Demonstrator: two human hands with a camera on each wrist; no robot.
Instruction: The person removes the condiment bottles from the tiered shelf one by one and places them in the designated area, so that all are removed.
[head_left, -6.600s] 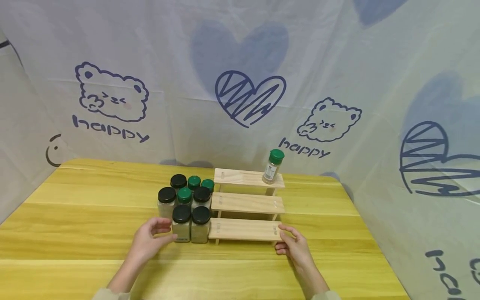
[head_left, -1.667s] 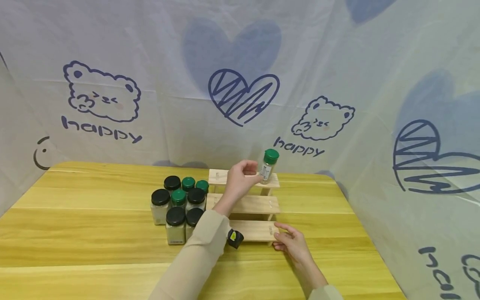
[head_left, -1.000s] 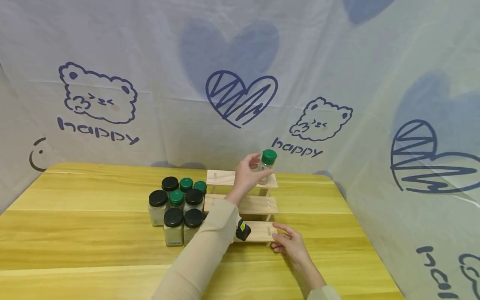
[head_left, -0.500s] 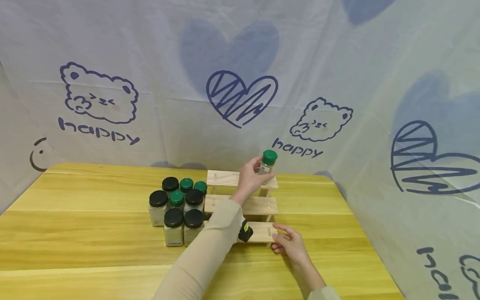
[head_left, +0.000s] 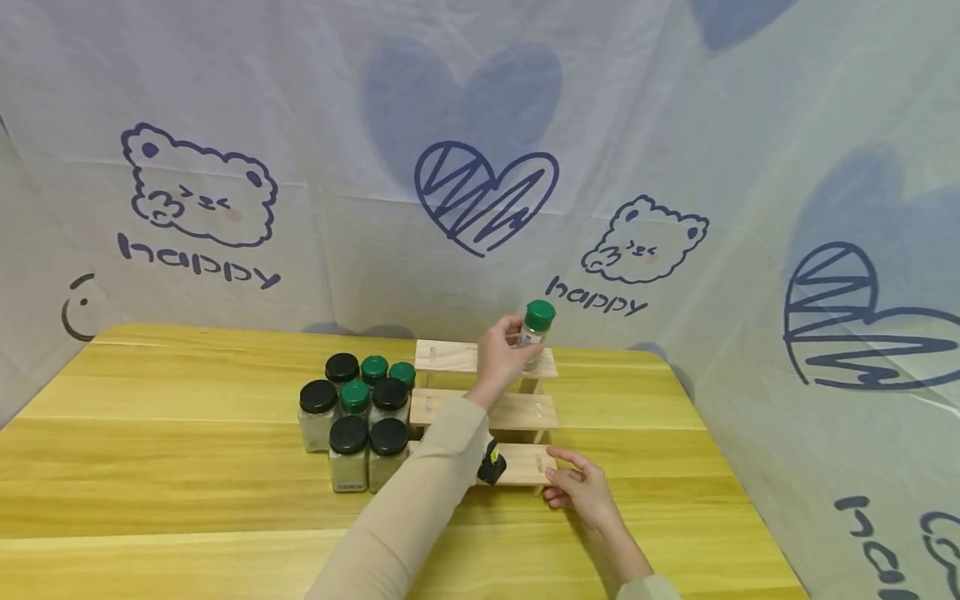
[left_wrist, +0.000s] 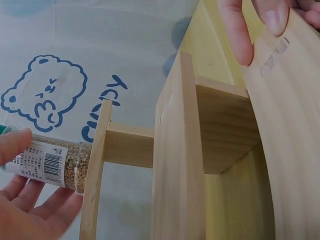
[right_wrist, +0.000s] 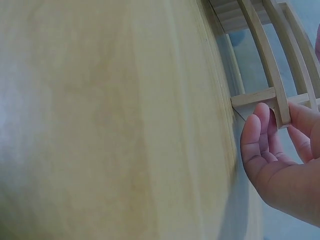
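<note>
A glass spice jar [head_left: 539,316] with a green cap stands upright at the right end of the rack's top tier. My left hand [head_left: 501,354] grips it from the left, with thumb and fingers around the body. In the left wrist view the jar [left_wrist: 75,165] shows a white barcode label and tan, seed-like grains, its base right at the top board. The three-tier wooden rack [head_left: 517,410] sits in the middle of the table. At its lowest tier, my right hand [head_left: 588,496] pinches the right end of the board; in the right wrist view, fingers lie under it and the thumb above.
Left of the rack stands a cluster of several spice jars, square ones with black lids [head_left: 348,435] and others with green lids [head_left: 354,395]. My left forearm crosses the lower tiers, with a black wrist camera [head_left: 491,464] over the bottom board. A printed curtain [head_left: 337,250] hangs behind the table [head_left: 187,467].
My left hand has left the jar cluster, reached across to the top tier and closed around the green-capped jar. My right hand has kept its place on the bottom board.
</note>
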